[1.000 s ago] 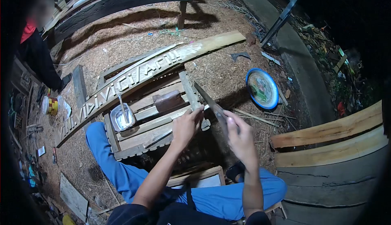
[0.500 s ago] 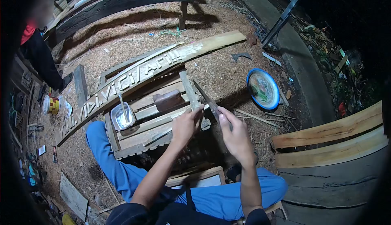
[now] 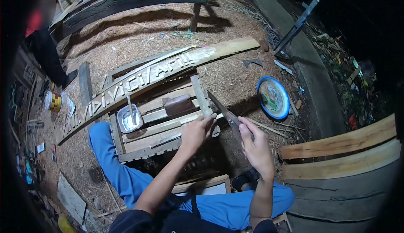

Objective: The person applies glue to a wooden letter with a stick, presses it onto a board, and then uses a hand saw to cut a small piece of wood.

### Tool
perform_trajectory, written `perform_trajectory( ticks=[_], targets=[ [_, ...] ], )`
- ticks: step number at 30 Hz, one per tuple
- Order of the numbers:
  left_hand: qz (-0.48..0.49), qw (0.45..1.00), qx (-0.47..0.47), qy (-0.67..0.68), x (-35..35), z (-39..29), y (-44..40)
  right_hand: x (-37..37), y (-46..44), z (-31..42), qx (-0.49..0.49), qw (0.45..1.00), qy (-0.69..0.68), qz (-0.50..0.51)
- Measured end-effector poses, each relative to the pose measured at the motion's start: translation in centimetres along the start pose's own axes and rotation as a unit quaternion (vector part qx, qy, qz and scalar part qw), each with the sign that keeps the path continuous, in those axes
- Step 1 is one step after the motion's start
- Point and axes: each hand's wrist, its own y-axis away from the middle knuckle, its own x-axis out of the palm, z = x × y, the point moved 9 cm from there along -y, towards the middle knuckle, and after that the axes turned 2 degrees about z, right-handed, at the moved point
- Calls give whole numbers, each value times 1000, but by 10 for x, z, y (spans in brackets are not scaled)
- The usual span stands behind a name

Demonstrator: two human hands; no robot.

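My right hand (image 3: pixel 256 149) is wrapped around the handle of a large knife (image 3: pixel 223 110), its dark blade slanting up and left to a point. My left hand (image 3: pixel 197 132) is closed on a thin wood strip (image 3: pixel 219 116), whose pale end sticks out past the fingers beside the blade. Both hands are at the right edge of a slatted wooden stand (image 3: pixel 147 152). On its slats are a dark brown block (image 3: pixel 180 105) and a clear tub (image 3: pixel 130 119) with white stuff and a stick inside. Behind lies a long curved board (image 3: pixel 164 68) bearing raised wooden letters.
A blue-rimmed basin (image 3: pixel 273 98) is on the ground to the right. Pale planks (image 3: pixel 336 148) lie at lower right. A yellow-and-red can (image 3: pixel 53 101) stands at left. A person in dark trousers (image 3: pixel 46 60) is at upper left, near a long bench (image 3: pixel 134 4).
My right hand and the knife have moved slightly right and down, away from my left hand. The left hand still grips the strip. The whole view has shifted a little.
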Motion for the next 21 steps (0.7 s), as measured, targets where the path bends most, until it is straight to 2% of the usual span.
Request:
perform_trajectory(
  ticks=[2,5,6,8,9,10,15,18,19,21],
  targets=[
    [9,1000,-7,18,-3,-1,-2,5,-2,1,7,1000,17,0],
    [5,1000,-9,26,-1,0,-4,12,-14,3,-71,994,50,-73],
    [12,999,-16,27,-2,-1,-5,14,-18,-4,-70,994,49,-74],
    [33,999,-16,6,-6,-5,-6,16,-22,-6,-134,986,42,-94],
    [51,998,-23,-12,-5,-4,-5,12,-20,-7,-100,992,38,-74],
    [51,998,-28,-13,-4,0,-4,7,-13,2,-12,999,5,-34],
    [24,1000,-14,9,0,2,-4,-13,5,15,-4,999,-26,-21],
    [18,1000,0,-14,1,-2,-5,10,-15,-13,-17,997,-41,-56],
    [26,1000,-9,-16,1,-1,-5,19,-18,-11,-44,995,-70,-48],
    [32,999,-14,-5,-1,2,-4,12,-8,-2,-28,998,-49,-32]
  ],
)
